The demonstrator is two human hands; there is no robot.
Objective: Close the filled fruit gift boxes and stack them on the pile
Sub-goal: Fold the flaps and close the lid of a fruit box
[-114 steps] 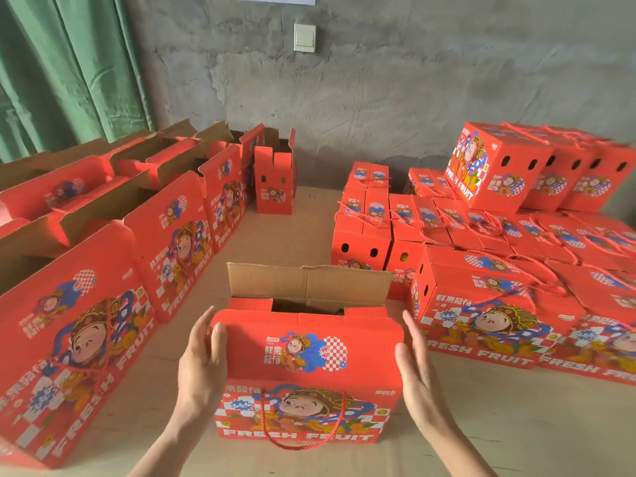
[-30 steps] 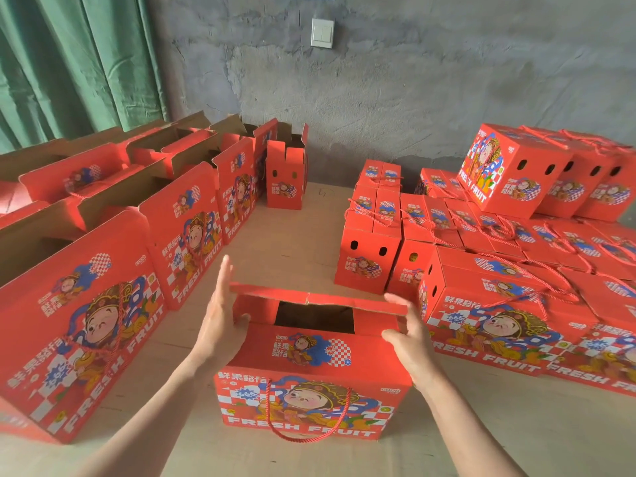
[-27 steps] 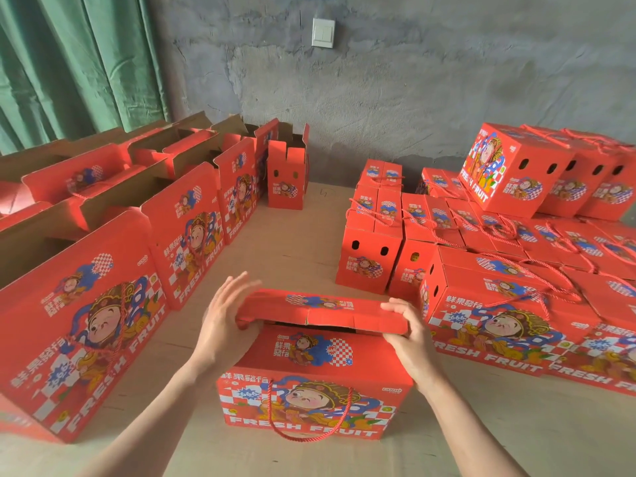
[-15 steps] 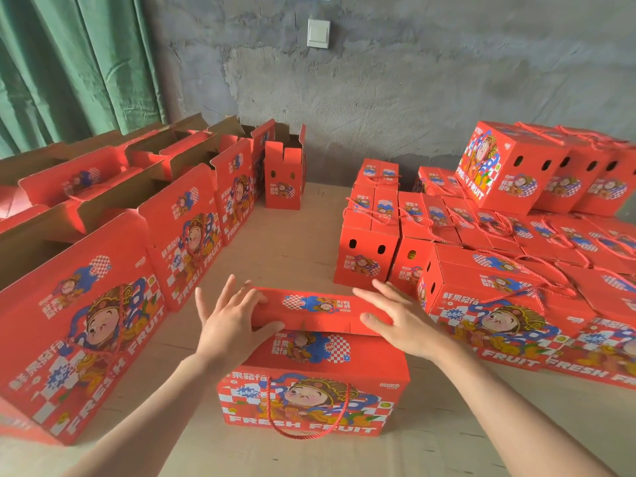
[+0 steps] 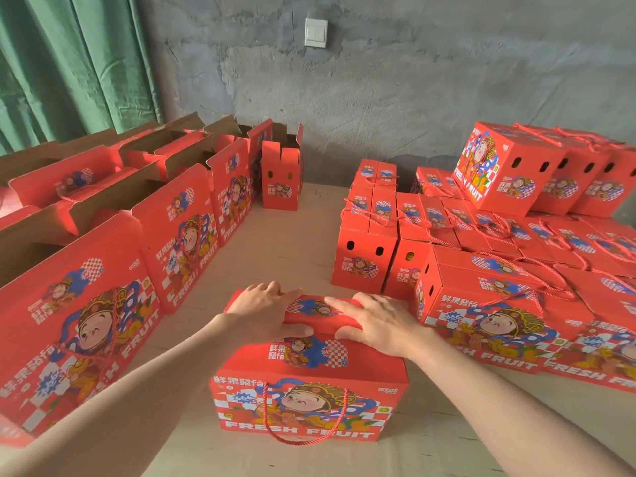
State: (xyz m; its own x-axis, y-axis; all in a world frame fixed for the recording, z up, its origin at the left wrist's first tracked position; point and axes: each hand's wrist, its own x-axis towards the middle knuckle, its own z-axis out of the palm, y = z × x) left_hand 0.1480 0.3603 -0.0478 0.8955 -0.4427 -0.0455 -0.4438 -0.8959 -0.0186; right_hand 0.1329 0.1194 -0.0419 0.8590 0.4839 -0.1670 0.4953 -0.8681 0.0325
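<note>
A red fruit gift box [image 5: 309, 387] with a cartoon print and a red rope handle stands on the table right in front of me. Its far top flap [image 5: 320, 313] is folded down over the opening. My left hand [image 5: 265, 313] lies flat on the flap's left part, thumb along its near edge. My right hand [image 5: 375, 325] presses flat on the flap's right part, fingers straight and pointing left. The box's contents are hidden. The pile of shut boxes [image 5: 499, 256] stands to the right, several more stacked on its far end [image 5: 506, 166].
A row of open red boxes [image 5: 113, 270] with raised flaps runs along the left side of the wooden table [image 5: 289, 242]. One small open box [image 5: 280, 177] stands near the grey wall. A green curtain [image 5: 69, 63] hangs at the back left.
The far flap has been brought down from upright onto the box top. Both hands have gone from the box's sides to lying flat on the folded flap.
</note>
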